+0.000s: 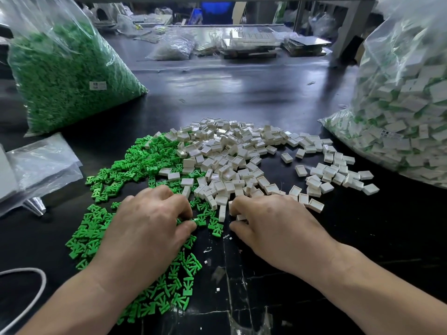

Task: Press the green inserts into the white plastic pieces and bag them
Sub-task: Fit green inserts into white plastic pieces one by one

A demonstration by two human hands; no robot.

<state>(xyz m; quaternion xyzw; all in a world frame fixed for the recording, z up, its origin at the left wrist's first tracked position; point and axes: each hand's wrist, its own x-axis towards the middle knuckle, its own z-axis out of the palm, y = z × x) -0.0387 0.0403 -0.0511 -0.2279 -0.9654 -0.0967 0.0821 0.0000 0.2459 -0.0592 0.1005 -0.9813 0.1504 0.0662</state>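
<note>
head view has both hands low over the near middle of the bench [242, 93]. the left hand [150, 221] is curled, thumb and fingertips pinching a green insert [194, 222] at the right rim of the loose green inserts [135, 160]. the right hand [273, 228] is curled down round a white plastic piece [239, 217] at the near rim of the heap of white plastic pieces [232, 151]; how firmly it holds is hidden under the fingers. the two heaps run into each other, so the likely slip is dragging up a neighbour with the chosen part, or sweeping pieces toward the near edge. an insert pressed in crooked could jam or snap a prong, i judge. small white chips [208, 250] lie between the wrists and could get into an open shell. the clear bag of finished pieces [399, 122] slumps at the right edge, just beside the white scatter. a bag of spare green inserts [65, 76] stands far left, flat empty bags [41, 163] lie at the left edge, and a white cable [36, 281] sits by the near left corner. the way to the right-hand bag looks open.
</note>
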